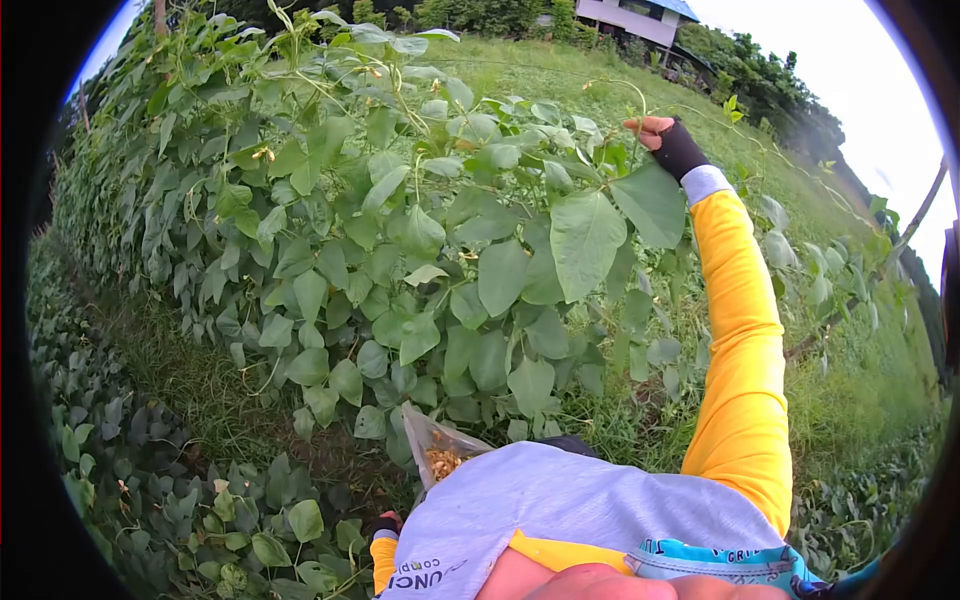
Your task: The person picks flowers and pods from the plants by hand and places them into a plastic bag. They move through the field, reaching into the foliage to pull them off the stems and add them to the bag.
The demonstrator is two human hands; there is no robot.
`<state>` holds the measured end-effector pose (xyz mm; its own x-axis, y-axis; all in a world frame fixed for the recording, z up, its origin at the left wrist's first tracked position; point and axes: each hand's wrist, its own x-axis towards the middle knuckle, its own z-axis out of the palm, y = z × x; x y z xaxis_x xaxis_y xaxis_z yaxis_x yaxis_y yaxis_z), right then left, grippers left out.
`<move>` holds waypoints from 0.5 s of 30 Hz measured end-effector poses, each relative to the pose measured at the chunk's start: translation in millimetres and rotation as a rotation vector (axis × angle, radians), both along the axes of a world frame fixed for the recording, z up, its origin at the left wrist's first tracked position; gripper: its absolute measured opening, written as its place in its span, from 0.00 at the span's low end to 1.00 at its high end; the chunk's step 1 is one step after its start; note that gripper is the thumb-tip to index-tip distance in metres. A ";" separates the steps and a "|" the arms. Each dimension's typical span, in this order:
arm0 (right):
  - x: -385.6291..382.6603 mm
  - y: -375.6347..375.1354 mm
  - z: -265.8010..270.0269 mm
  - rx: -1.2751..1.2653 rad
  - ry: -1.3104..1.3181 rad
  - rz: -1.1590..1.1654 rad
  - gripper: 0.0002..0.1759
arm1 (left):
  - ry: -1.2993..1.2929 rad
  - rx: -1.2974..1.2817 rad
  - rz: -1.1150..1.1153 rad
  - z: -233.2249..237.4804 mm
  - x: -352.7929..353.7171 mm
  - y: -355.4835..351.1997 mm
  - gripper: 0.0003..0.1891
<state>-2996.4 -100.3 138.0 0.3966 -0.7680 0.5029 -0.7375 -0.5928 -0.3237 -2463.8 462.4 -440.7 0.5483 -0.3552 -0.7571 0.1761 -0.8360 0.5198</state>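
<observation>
My right hand [662, 140], in a dark fingerless glove, reaches out to the top of a leafy climbing bean plant [430, 235]. Its fingers are closed around a thin vine stem [643, 105] that curls above them. Broad green leaves [588, 243] hang just below that hand. Low by my body, my left hand [388, 521] shows only in part, gloved the same way, and its fingers are too small and hidden to read. Near it an open pale bag [437, 447] holds small yellowish-brown pieces, perhaps flowers or husks.
A thin line [500, 63] runs along the top of the vines. More low leafy plants [270, 530] grow at the lower left, beside a grassy strip [170, 370]. A wooden post [925, 205] leans at the right. Behind lie a grassy field and a house [635, 18].
</observation>
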 end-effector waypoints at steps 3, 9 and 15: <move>-9.4 -38.2 -11.2 0.233 -0.190 0.163 0.18 | -0.022 -0.053 0.004 4.4 11.7 -16.3 0.11; 18.0 -33.4 -12.5 0.331 -0.053 0.005 0.22 | -0.010 -0.079 0.044 5.5 -7.0 -22.0 0.11; 24.8 -32.6 -31.2 0.221 -0.150 0.041 0.22 | 0.051 0.027 0.132 -4.1 -44.9 9.5 0.11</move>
<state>-2971.6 -132.9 106.9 0.3636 -0.8505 0.3799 -0.6483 -0.5239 -0.5525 -2508.8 471.9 -444.8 0.5496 -0.2613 -0.7935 0.3109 -0.8176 0.4847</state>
